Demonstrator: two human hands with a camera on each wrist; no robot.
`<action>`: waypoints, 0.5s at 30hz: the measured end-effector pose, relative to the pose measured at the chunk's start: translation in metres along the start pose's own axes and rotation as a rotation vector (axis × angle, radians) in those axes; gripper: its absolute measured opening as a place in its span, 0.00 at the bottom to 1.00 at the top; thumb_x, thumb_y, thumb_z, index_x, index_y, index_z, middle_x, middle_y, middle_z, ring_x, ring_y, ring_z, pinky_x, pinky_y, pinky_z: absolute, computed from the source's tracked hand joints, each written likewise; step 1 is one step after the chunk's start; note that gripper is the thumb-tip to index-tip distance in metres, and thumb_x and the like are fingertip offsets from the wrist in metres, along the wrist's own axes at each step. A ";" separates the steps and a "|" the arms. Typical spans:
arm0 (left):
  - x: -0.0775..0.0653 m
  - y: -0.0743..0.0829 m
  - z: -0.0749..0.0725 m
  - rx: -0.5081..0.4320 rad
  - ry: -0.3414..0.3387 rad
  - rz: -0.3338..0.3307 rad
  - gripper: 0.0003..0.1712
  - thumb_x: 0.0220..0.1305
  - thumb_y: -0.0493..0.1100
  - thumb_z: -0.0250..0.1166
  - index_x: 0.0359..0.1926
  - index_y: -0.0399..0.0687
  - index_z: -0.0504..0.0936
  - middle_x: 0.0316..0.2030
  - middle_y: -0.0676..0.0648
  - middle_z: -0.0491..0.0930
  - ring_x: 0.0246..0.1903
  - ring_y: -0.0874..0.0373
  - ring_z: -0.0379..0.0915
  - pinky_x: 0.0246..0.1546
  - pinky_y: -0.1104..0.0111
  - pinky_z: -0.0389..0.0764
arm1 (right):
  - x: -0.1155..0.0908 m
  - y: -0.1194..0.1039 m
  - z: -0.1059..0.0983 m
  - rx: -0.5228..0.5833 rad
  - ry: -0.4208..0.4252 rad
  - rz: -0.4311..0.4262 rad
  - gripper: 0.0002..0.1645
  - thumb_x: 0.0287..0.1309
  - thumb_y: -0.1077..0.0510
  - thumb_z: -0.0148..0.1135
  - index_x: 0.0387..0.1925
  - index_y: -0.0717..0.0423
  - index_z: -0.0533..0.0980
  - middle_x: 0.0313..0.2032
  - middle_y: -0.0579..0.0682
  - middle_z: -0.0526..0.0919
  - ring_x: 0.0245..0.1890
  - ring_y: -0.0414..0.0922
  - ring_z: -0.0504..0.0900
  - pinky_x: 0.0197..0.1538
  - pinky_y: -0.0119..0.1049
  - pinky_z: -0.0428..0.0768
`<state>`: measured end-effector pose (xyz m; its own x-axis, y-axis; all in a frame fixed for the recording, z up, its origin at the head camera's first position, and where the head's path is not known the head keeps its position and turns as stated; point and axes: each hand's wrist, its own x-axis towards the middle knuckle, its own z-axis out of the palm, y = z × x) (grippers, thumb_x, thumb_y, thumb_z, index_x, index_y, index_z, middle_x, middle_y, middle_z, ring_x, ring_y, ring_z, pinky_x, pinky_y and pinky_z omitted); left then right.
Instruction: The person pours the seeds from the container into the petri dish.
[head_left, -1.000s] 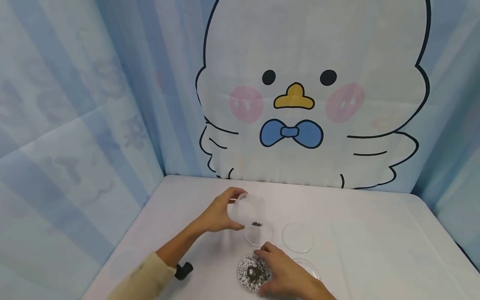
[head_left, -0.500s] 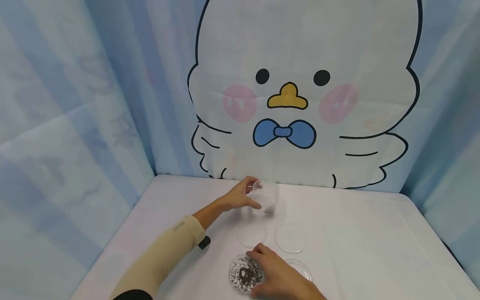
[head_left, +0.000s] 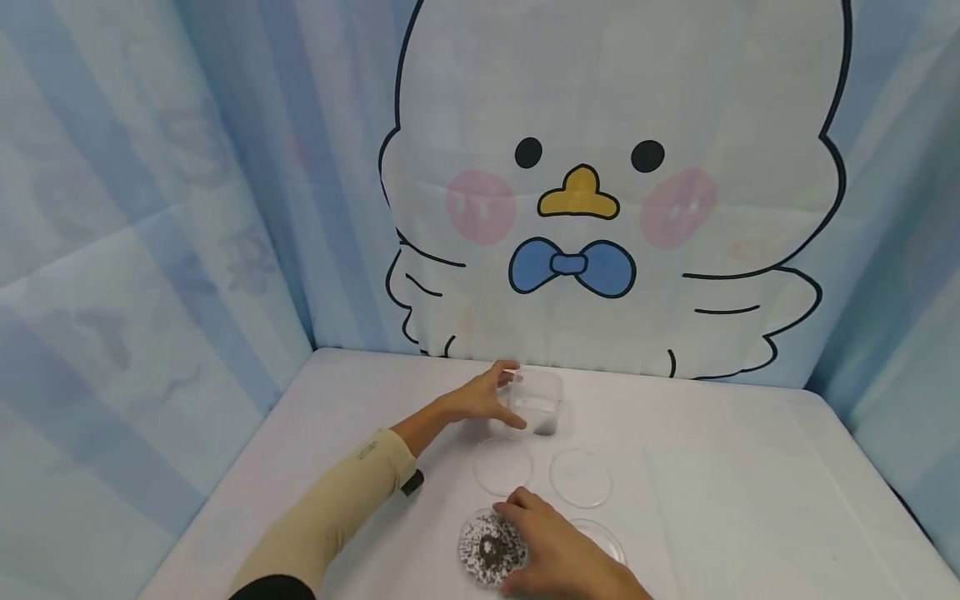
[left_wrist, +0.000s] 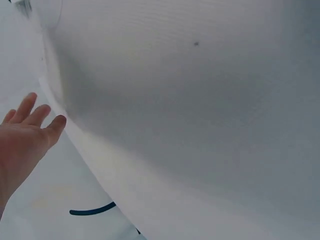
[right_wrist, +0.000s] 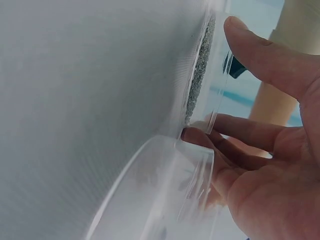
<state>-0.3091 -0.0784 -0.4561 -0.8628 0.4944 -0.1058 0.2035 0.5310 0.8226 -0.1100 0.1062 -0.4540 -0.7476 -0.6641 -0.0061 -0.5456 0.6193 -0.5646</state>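
Clear cup (head_left: 538, 390) stood near the table's (head_left: 750, 500) far edge. Probably light, stiff, slick; best held by its side walls. Left hand (head_left: 482, 398) had fingers spread beside it, no grip seen. Right hand (head_left: 561, 546) held the speckled dish (head_left: 483, 548) by its rim, thumb opposite fingers; likely light, spillable, best kept level. Versus one second earlier: cup had shifted farther back, from tilted to upright.
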 end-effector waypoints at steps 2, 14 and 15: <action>-0.009 -0.002 -0.005 0.054 0.025 -0.006 0.60 0.53 0.50 0.82 0.79 0.52 0.55 0.74 0.41 0.68 0.76 0.44 0.61 0.74 0.46 0.65 | 0.000 0.000 0.001 -0.009 0.007 0.005 0.49 0.42 0.47 0.85 0.66 0.59 0.76 0.56 0.47 0.77 0.55 0.42 0.77 0.56 0.37 0.81; -0.086 -0.019 -0.009 0.397 -0.084 0.308 0.48 0.52 0.49 0.84 0.71 0.51 0.70 0.62 0.46 0.78 0.62 0.49 0.74 0.65 0.51 0.74 | -0.001 0.001 0.003 -0.046 0.064 -0.040 0.49 0.40 0.50 0.85 0.65 0.62 0.76 0.55 0.46 0.77 0.55 0.41 0.76 0.59 0.38 0.80; -0.088 -0.019 -0.006 0.429 -0.087 0.318 0.49 0.51 0.51 0.84 0.71 0.52 0.70 0.63 0.48 0.77 0.63 0.50 0.73 0.66 0.51 0.73 | -0.001 0.001 0.003 -0.046 0.062 -0.035 0.49 0.40 0.49 0.85 0.65 0.62 0.76 0.55 0.46 0.77 0.56 0.41 0.76 0.59 0.38 0.80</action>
<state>-0.2397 -0.1362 -0.4593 -0.6898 0.7222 0.0503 0.6349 0.5700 0.5216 -0.1089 0.1058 -0.4567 -0.7491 -0.6593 0.0650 -0.5876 0.6159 -0.5247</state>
